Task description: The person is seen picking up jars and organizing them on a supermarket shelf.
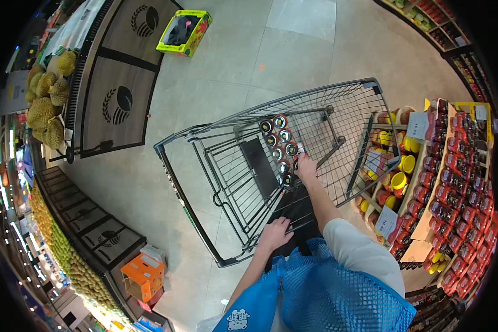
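Observation:
In front of me stands a grey wire shopping cart [274, 103], its handle bar toward the left. Inside it, two rows of several upright cans [285, 135] with shiny round tops and reddish sides stand beside the dark child-seat panel [259, 166]. My right hand [307, 168] reaches over the cart's near side to the end of the right row, its fingers around a can that they mostly cover. Against the near top rim of the cart rests my left hand [275, 235], fingers curled over the wire edge.
Right of the cart, a stepped display holds red-packed jars [444, 191] and yellow-lidded jars [399, 181]. Durians [45, 108] lie on a stand at left, above a fruit counter [66, 249]. A yellow-green carton [184, 33] and an orange carton [143, 276] sit on the floor.

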Demonstrator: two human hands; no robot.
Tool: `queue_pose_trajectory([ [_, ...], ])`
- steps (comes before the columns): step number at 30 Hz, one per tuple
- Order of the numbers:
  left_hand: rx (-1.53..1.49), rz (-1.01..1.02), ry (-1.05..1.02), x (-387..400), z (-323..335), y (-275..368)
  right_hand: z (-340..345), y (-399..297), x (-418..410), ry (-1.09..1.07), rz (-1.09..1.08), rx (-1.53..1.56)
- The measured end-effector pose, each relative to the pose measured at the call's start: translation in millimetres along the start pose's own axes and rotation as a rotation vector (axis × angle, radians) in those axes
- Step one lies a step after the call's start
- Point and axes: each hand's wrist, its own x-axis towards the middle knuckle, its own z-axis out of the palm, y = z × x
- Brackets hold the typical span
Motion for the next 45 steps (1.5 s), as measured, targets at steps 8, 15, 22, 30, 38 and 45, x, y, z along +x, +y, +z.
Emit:
queue_pose_trajectory([
  [8,-0.056,-0.044,-0.033,-2,-2,-1,21,-16,15,-0.008,0.023,0.056],
  [15,-0.07,-0.047,-0.03,-3,-1,-1,23,-12,15,0.004,0.035,0.156],
  [22,-0.09,-0.025,0.01,-3,0,-1,3,5,19,-0.097,0.0,0.33],
  [30,0.048,0.018,0.027,-2,4,-3,-48,-4,-28,-0.178,0.016,0.186],
  [38,0.096,0.05,0.117,3,18,-24,-172,23,-175,0.335,-0.363,0.581],
  [45,0.045,0.093,0.194,17,16,-21,-202,143,-320,0.657,-0.035,0.75],
])
